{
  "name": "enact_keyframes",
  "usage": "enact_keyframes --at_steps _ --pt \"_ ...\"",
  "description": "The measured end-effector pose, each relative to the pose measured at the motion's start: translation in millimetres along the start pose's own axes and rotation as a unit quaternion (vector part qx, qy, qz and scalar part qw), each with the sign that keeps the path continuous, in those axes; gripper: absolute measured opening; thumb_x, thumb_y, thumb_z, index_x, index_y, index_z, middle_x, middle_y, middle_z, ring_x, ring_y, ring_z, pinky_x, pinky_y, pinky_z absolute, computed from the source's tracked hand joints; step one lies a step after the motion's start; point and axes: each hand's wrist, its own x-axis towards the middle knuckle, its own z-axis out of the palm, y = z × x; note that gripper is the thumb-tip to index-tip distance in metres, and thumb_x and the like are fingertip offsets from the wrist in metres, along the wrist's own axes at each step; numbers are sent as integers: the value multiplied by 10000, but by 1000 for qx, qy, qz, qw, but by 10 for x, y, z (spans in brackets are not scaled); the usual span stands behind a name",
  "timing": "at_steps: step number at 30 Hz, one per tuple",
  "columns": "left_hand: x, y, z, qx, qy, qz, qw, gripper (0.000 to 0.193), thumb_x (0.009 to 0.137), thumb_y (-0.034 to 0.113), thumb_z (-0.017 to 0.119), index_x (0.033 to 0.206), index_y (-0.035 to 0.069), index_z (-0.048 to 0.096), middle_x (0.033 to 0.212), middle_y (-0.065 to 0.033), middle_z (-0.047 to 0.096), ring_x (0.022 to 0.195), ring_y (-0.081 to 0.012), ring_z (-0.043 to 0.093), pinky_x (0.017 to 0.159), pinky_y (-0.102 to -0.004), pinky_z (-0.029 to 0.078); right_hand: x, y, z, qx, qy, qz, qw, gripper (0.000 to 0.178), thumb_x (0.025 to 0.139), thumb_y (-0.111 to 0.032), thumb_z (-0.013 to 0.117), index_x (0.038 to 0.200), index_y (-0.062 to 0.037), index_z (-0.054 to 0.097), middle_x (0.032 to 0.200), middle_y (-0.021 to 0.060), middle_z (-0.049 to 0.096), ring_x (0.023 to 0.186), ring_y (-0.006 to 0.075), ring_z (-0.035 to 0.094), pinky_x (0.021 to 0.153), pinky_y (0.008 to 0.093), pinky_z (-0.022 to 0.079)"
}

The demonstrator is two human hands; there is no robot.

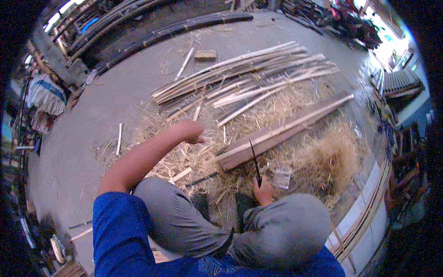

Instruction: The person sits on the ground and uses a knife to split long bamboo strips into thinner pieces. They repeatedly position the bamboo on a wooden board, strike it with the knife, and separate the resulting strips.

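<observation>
My right hand (263,190) is wrapped round the handle of a knife (255,161), its dark, narrow blade pointing away from me and up. Just past the blade, a long pale bamboo strip (290,123) lies on a reddish-brown wooden plank (258,154), slanting toward the far right. My left hand (191,132) hangs above the shavings, left of the plank's near end. Its fingers curl down and look closed; anything in them is hidden. A short pale strip (197,111) shows just beyond that hand.
Split bamboo strips (230,74) lie in a loose pile farther off, with a small wooden block (205,56) behind. Curly shavings (332,157) cover the floor around the plank. Dark bamboo poles (170,32) lie along the back. More thin strips (364,221) rest at the right.
</observation>
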Motion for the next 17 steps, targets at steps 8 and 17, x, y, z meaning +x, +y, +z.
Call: enact_keyframes --at_steps 8,17 --pt "-1307 409 -309 -464 37 72 882 437 914 399 554 1105 12 626 935 -121 670 835 -210 629 758 -320 488 -116 148 45 68 12 12 998 375 872 -374 587 1110 -91 527 809 209 634 735 429 607 644 506 469" --pt "-2557 1666 -1326 -834 110 179 510 581 858 513 548 1121 -4 589 830 -88 648 810 -165 624 742 -284 478 -17 -152 30 76 -43 36 996 431 866 -413 590 1126 -76 525 783 219 629 726 419 615 645 491 475"
